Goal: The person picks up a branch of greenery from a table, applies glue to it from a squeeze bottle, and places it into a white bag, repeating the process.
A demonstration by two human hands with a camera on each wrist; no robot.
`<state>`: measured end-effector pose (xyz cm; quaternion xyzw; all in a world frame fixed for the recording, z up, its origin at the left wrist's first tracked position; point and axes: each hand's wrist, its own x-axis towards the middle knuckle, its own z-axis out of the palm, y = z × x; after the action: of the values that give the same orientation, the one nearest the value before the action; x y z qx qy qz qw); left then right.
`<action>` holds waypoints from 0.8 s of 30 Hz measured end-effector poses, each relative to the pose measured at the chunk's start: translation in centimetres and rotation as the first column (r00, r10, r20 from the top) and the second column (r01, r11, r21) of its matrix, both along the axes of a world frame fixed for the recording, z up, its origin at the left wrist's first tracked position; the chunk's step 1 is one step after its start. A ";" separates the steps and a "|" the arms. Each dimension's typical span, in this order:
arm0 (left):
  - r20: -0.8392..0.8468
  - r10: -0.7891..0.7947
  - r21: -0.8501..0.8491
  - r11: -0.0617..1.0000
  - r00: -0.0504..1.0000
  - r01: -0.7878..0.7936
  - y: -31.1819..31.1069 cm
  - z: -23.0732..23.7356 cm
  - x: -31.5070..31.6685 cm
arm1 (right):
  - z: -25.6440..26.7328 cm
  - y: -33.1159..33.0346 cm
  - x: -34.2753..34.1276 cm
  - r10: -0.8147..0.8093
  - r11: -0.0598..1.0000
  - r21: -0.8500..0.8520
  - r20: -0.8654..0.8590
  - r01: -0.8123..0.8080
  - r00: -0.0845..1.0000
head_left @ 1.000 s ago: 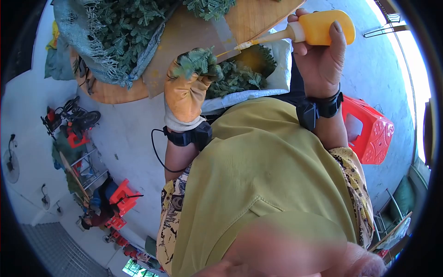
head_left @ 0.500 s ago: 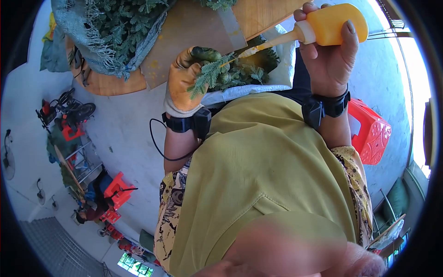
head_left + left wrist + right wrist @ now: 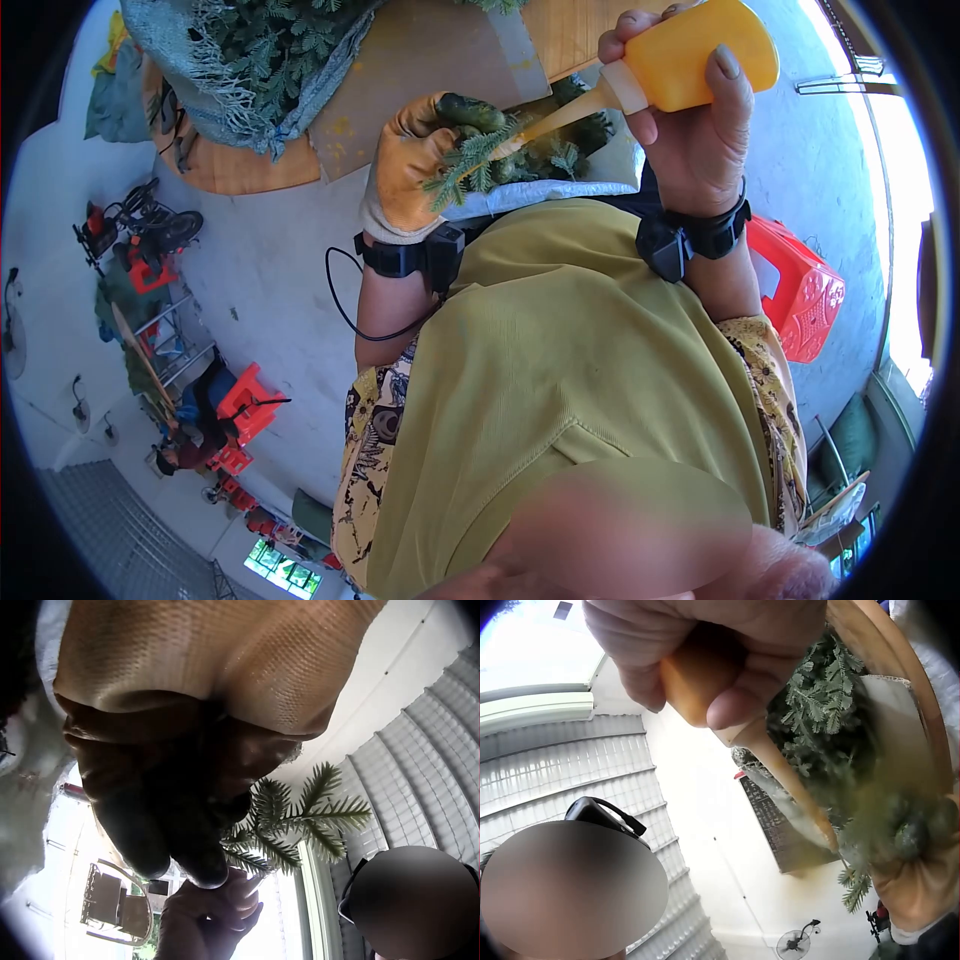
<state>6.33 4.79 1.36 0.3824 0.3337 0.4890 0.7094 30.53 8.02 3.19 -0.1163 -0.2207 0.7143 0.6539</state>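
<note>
My left hand (image 3: 403,168), in a tan glove with dark green fingertips, pinches a small green fir sprig (image 3: 462,172). Its needles fan out beside the glove, and the left wrist view shows the branched sprig (image 3: 300,817) below the fingers. My bare right hand (image 3: 705,150) grips a yellow squeeze bottle (image 3: 690,60), tilted so that its long nozzle (image 3: 560,122) slopes down to the left. The nozzle tip is right at the sprig's stem end in the head view. From the right wrist, the nozzle (image 3: 787,774) looks smeared yellow near its tip.
A woven sack (image 3: 180,70) full of fir sprigs (image 3: 270,60) stands on a wooden table (image 3: 235,168), beside a stained brown sheet (image 3: 400,65). More greenery lies in a white bag (image 3: 570,195) at my lap. A red stool (image 3: 805,295) is at my right.
The left hand has turned the sprig from above the fingers to point down toward me. The bottle shifted right, then back left, and its nozzle came closer to the sprig.
</note>
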 end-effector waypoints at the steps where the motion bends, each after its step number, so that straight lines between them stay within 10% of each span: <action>1: 0.001 0.001 0.000 1.000 1.000 -0.001 0.0 0.3 0.0 | 0.3 -0.2 -0.2 0.007 0.999 -0.037 -0.039 -0.008 0.999; 24: -0.081 -0.055 0.023 0.998 0.995 0.057 0.0 0.9 0.2 | 1.9 -0.6 -0.5 -0.021 0.987 -0.162 -0.070 0.010 0.997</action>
<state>6.54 4.78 2.30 0.4201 0.3450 0.4574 0.7038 29.99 7.39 5.14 -0.1448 -0.1376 0.7284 0.6554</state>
